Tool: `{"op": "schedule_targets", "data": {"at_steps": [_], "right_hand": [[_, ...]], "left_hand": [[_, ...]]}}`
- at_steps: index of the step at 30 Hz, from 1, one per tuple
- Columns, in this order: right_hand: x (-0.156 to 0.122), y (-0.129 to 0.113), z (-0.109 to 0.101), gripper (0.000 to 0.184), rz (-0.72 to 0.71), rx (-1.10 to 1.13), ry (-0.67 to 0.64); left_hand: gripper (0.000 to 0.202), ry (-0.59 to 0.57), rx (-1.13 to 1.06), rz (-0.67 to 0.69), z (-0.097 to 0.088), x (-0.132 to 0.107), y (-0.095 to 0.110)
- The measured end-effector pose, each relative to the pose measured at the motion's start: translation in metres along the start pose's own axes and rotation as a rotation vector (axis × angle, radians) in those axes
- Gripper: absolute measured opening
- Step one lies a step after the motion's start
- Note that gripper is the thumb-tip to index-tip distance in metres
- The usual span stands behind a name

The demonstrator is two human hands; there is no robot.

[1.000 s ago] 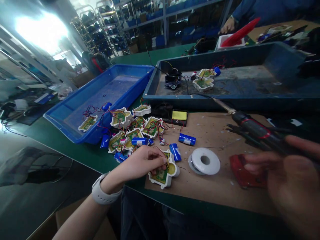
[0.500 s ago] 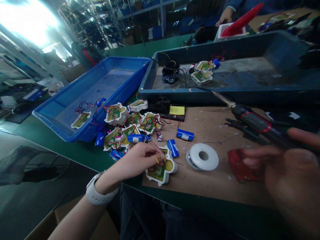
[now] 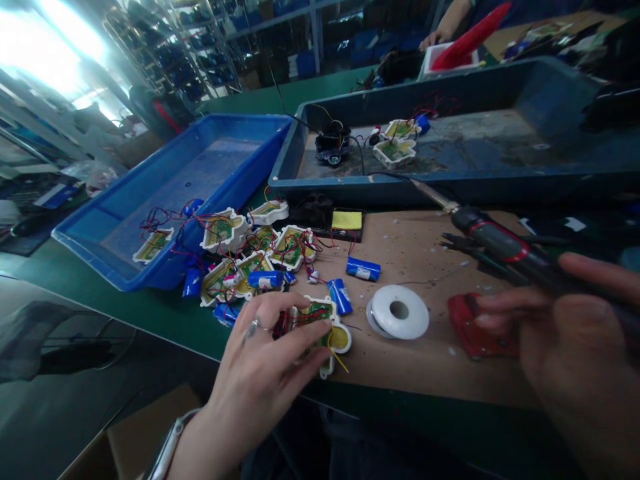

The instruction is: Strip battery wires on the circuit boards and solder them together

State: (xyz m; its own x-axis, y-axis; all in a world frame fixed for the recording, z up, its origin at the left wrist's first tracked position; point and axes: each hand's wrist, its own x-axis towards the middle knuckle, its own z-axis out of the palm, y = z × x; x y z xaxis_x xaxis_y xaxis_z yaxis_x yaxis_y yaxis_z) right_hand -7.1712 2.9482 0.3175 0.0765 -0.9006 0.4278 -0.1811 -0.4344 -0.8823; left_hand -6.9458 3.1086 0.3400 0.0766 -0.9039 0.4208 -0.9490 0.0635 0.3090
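My left hand point(image 3: 280, 353) lies over a white plastic housing point(image 3: 341, 339) with a green circuit board inside, fingers and thumb bent around it. Red wires pass under the fingers, and a yellow wire point(image 3: 341, 361) sticks out by the thumb. At the right, my blurred right hand point(image 3: 565, 353) grips a black soldering iron point(image 3: 500, 241) with a red ring, its metal tip pointing up and left. Between the hands stands a white solder spool point(image 3: 417, 313). A red block-like object point(image 3: 465, 323) sits behind the right fingers, partly hidden.
Blue cylindrical batteries point(image 3: 363, 269) and several wired housings point(image 3: 225, 230) crowd the left. A blue tray point(image 3: 100, 207) and a grey-blue tray point(image 3: 450, 180) stand behind. A yellow sponge point(image 3: 347, 220) lies on brown cardboard point(image 3: 400, 230). Another person's hand point(image 3: 440, 37) is at the far side.
My left hand has gone from pinching at the yellow wire to spreading over the housing, its back turned up. My right hand still holds the soldering iron. The whole view has shifted slightly.
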Motion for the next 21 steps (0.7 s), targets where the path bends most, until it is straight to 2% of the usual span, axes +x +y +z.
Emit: {"op": "schedule_targets", "data": {"at_steps": [6, 13, 17, 21], "right_hand": [[0.002, 0.000, 0.002, 0.027, -0.044, 0.016, 0.038], [0.002, 0.001, 0.004, 0.026, -0.055, 0.054, 0.044], [0.002, 0.002, 0.002, 0.027, -0.075, 0.052, 0.017], [0.002, 0.004, 0.003, 0.027, -0.072, 0.054, 0.013]], "left_hand": [[0.017, 0.125, 0.015, 0.106, 0.006, -0.009, 0.009], [0.025, 0.118, 0.052, 0.235, 0.012, -0.040, 0.010], [0.020, 0.148, 0.110, 0.269, 0.018, -0.046, 0.011], [0.020, 0.128, 0.110, 0.276, 0.019, -0.048, 0.012]]}}
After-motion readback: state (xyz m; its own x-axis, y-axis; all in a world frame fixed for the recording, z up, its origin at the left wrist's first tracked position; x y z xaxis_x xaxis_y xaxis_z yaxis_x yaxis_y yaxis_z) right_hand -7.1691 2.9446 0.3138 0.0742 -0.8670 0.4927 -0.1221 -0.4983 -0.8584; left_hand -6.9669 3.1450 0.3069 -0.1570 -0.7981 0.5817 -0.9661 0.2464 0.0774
